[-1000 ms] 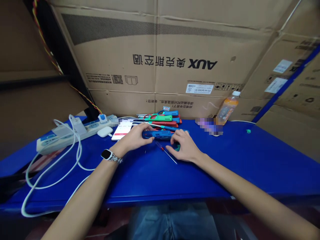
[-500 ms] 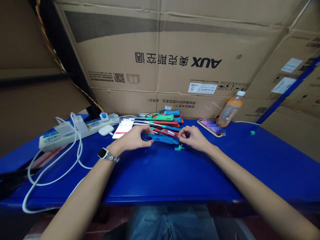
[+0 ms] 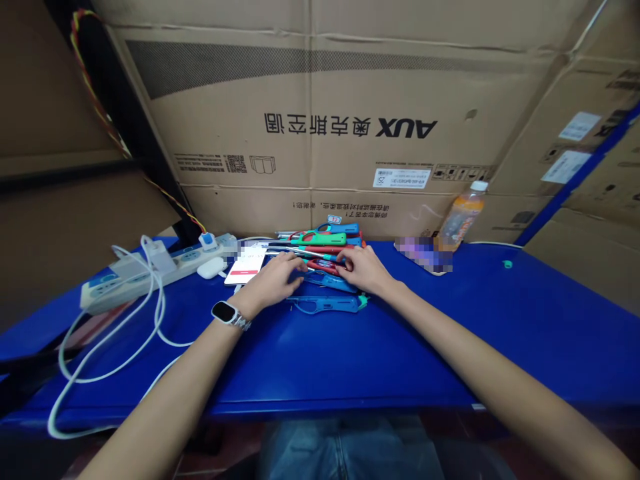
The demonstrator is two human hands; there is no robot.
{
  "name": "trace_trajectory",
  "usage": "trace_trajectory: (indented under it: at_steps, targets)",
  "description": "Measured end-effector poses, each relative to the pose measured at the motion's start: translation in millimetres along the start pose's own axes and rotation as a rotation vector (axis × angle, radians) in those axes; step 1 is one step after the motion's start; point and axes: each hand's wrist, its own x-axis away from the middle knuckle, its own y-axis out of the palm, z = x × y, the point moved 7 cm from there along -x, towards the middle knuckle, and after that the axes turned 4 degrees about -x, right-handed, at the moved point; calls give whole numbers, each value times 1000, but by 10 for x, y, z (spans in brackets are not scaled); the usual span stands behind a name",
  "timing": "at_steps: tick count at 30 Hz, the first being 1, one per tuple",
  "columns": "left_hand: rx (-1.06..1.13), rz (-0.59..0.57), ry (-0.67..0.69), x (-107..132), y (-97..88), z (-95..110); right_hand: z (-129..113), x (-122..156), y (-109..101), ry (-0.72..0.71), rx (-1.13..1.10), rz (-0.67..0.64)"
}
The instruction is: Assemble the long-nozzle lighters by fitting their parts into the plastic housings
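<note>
A pile of long-nosed lighters (image 3: 320, 241) in green, red and blue lies at the back of the blue table (image 3: 350, 353). One blue lighter (image 3: 325, 305) lies apart in front of the pile, with nothing touching it. My right hand (image 3: 364, 268) reaches into the pile, its fingertips pinched on a red lighter (image 3: 324, 266). My left hand (image 3: 274, 280), a watch on its wrist, rests beside it with fingers stretched flat toward the lighters' metal nozzles.
A white power strip (image 3: 150, 270) with a plugged-in charger and looping white cable (image 3: 100, 347) sits at the left. An earbud case (image 3: 210, 267) and a phone (image 3: 245, 263) lie near it. Another phone (image 3: 425, 255) and an orange drink bottle (image 3: 463, 217) stand right of the pile. Cardboard boxes (image 3: 340, 120) wall the back.
Both hands let go of the blue lighter, which now lies on the table, and moved back to the pile. My right hand has taken hold of a red lighter.
</note>
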Motion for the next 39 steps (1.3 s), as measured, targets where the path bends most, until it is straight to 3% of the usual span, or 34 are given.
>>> trace_trajectory:
  at_steps: [5,10,15,20,26,30,39]
  targets:
    - [-185,-93,66,-120,97,22,-222,165,6,-209,46,-82]
    - [-181,-75,117,-94,116,66,-199,213,73,-236,19,-115]
    - [-122,91,191,-65,-114,23,-216,138,-113,-303,-81,28]
    - [-211,218,135,-316,-308,-65,-84,-65,-278,-251,28,208]
    - [-278,142,58,-588,-57,-184,162,-143,-76,-165,133,139]
    - [-216,155,86,-527,28,-193,170,-41,-62,-174,105,120]
    - [-44,232,85,-362,36,-222,112,89,-110,-166,40,119]
